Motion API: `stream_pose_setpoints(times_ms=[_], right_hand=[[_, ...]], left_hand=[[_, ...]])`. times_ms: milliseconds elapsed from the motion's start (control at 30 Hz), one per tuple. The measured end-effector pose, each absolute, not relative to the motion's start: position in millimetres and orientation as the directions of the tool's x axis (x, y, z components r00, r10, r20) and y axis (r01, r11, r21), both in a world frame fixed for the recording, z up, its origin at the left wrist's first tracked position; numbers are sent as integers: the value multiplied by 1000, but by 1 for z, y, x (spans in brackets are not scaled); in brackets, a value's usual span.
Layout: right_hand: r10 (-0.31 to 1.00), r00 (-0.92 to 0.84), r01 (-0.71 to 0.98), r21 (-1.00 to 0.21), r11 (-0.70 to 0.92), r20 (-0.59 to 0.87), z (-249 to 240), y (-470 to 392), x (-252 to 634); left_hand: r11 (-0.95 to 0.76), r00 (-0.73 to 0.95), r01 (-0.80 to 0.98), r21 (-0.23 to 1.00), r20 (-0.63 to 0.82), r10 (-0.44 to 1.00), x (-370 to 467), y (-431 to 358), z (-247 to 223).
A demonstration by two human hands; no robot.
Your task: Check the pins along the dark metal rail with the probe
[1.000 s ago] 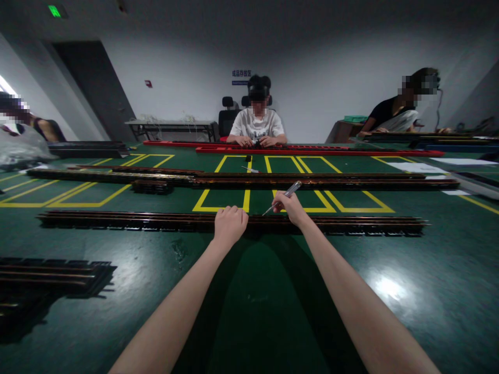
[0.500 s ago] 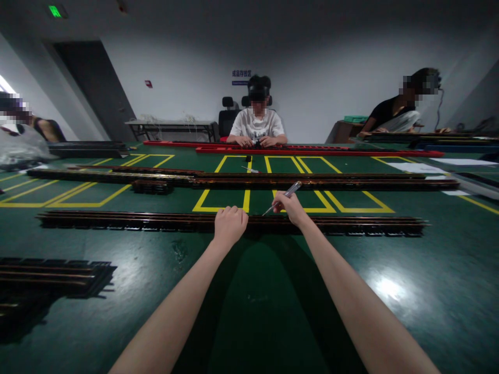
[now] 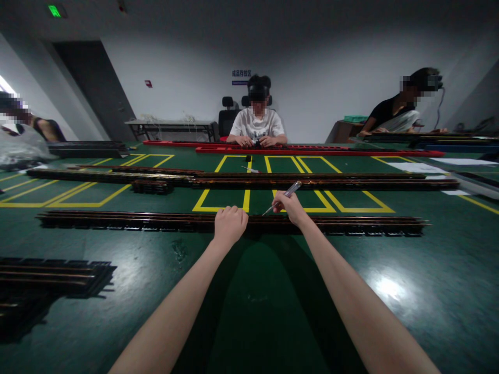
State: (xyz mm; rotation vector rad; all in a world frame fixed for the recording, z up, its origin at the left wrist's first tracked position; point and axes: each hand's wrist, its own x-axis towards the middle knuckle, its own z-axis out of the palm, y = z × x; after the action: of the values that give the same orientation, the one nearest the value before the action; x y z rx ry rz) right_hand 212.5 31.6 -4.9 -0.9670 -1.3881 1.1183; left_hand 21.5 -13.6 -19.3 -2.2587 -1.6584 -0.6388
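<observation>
Slanting down from the right grip [image 3: 289,205], wrapped around its handle, the screwdriver [image 3: 293,188] meets or nearly meets the dark rail [image 3: 136,221] lying across the counter [image 3: 440,275]. The left grip [image 3: 231,224] curls over that rail; whether it clasps it, I cannot tell. Uneven pressure could skid the tip towards those knuckles; weak bracing might let the rail shift.

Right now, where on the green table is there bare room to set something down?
The green table shows bare room right of the right forearm, this side of the near black strips, and between the left forearm and the dark bundle at lower left. It is crowded around the left hand, the right hand with its screwdriver, and the farther strips.
</observation>
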Motion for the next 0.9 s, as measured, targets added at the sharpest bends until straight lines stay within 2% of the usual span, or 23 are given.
stream_pose_setpoints(times_ms=[367,600,900], right_hand=[[966,-114,-21,-972,232,233,-5,33,212],[967,-81,-24,-971,239,240,-2,27,209],[961,-162,27,-973,230,223,5,24,203]], left_hand=[[-307,240,949,64,482,843,21,-12,-18],[-273,178,949,159,444,878,22,-9,-17],[-186,73,950,251,400,914,13,-6,-13]])
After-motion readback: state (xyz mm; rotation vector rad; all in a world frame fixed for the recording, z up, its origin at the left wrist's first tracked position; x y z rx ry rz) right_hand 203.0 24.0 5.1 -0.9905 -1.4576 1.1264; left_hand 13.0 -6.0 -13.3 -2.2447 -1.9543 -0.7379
